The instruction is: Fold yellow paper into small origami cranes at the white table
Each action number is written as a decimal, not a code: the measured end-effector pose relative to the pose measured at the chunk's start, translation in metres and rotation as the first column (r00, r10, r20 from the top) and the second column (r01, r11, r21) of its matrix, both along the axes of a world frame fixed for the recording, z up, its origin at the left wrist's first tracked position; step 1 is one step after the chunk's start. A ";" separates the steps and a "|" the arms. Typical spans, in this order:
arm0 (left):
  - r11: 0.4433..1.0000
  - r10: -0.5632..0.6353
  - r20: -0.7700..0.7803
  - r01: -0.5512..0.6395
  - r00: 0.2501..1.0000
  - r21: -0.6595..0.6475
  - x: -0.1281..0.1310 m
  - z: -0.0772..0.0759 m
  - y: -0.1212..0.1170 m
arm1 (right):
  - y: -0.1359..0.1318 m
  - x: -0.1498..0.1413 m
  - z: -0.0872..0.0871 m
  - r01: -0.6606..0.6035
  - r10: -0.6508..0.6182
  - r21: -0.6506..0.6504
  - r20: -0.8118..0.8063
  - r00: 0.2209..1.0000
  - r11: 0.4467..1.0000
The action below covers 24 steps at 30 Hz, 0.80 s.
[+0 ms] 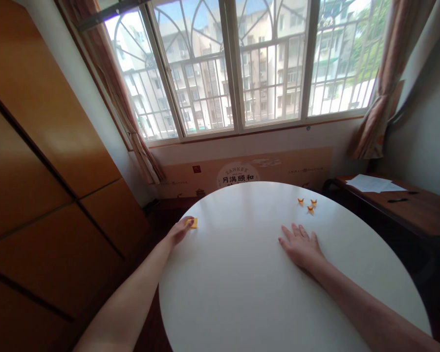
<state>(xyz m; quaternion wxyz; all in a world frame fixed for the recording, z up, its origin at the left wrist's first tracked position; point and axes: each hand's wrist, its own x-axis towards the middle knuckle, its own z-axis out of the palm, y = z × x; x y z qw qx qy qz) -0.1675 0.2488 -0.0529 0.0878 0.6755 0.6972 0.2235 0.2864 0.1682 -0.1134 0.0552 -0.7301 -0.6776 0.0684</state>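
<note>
At the left rim of the round white table (234,274), my left hand (179,231) has its thumb and fingers closed on a small yellow square of paper (194,224). Whether it is one sheet or a stack, I cannot tell. My right hand (300,246) lies on the tabletop, palm down with fingers spread, and holds nothing. Just beyond its fingertips stand three small folded orange paper figures, a left one (300,201), a right one (313,202) and a nearer one (310,209).
Behind the table a large printed box (183,178) lies along the wall under the barred window (205,78). A brown wooden side table (421,210) with white papers (374,184) stands at the right. Wooden cabinets (40,146) line the left.
</note>
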 end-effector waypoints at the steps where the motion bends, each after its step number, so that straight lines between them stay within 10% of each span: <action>1: 0.999 0.037 0.021 -0.038 0.999 0.036 -0.001 0.000 0.003 | 0.000 0.000 0.000 0.000 0.000 0.001 0.001 1.000 1.000; 7: 0.975 0.207 -0.018 -0.205 0.978 0.082 0.000 -0.005 0.022 | -0.001 0.001 -0.001 -0.001 0.001 0.001 0.018 1.000 1.000; 14: 0.992 0.067 -0.238 -0.091 0.969 -0.090 0.027 -0.036 0.022 | 0.000 0.000 0.000 -0.003 0.003 -0.002 0.023 1.000 1.000; 24: 0.963 -0.083 -0.416 -0.035 0.906 -0.268 -0.009 -0.013 0.020 | 0.002 0.000 -0.001 -0.012 0.012 0.010 0.025 1.000 1.000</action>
